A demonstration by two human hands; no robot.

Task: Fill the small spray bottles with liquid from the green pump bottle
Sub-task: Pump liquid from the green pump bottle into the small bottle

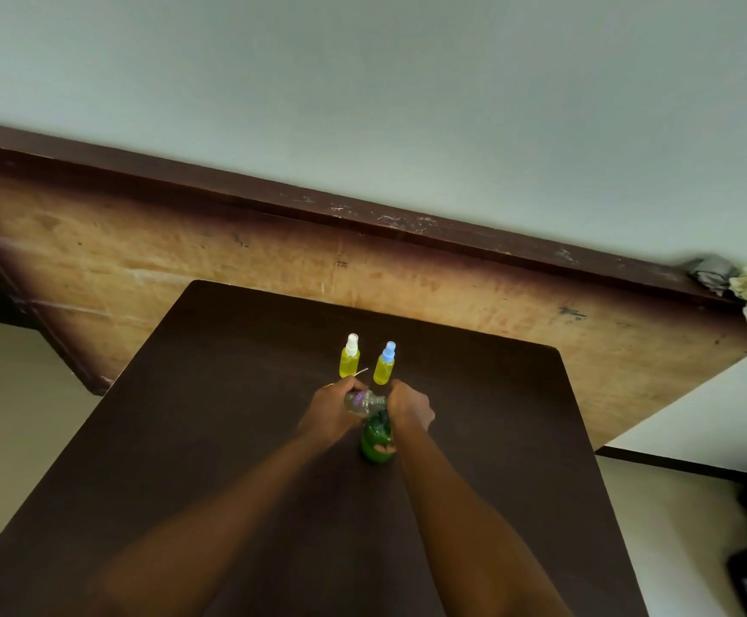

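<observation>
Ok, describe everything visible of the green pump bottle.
The green pump bottle is glossy, translucent green, plastic by its look, standing upright on the dark brown table, nearer the person than the white-capped spray bottle and the blue-capped spray bottle. The right hand grips its top, hiding the pump. The small clear bottle, held tilted by the left hand, meets it at that top.

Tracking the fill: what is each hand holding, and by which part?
The left hand grips a clear small bottle round its body, tilted. The right hand sits on top of the green pump bottle; its fingers are hidden.
</observation>
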